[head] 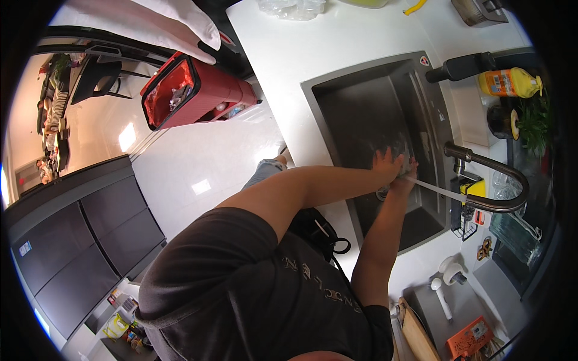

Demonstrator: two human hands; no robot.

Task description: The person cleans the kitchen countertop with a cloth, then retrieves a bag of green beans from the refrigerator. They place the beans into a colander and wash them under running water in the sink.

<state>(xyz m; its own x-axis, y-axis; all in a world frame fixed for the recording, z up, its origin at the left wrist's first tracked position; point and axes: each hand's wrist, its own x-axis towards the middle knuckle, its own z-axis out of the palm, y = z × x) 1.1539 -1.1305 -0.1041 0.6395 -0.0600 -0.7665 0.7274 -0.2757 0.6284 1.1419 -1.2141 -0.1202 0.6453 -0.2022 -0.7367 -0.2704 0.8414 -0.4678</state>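
Over the dark sink basin (356,113), my left hand (387,166) has its fingers spread and touches my right hand. My right hand (405,178) is beside it, partly covered, with some fingertips showing. A stream of water (435,188) runs from the curved metal faucet (519,173) onto my hands. Splashing blurs the area around the fingers, so whether something small or clear lies between the hands cannot be told. A round metallic thing, perhaps the drain (382,194), shows partly below my left wrist.
A yellow pump bottle (508,83), a potted plant (535,124) and a wire caddy (465,225) stand behind the sink. A white brush (442,298) and a wooden cutting board (417,331) are at the lower right. A red bin (203,90) stands on the floor.
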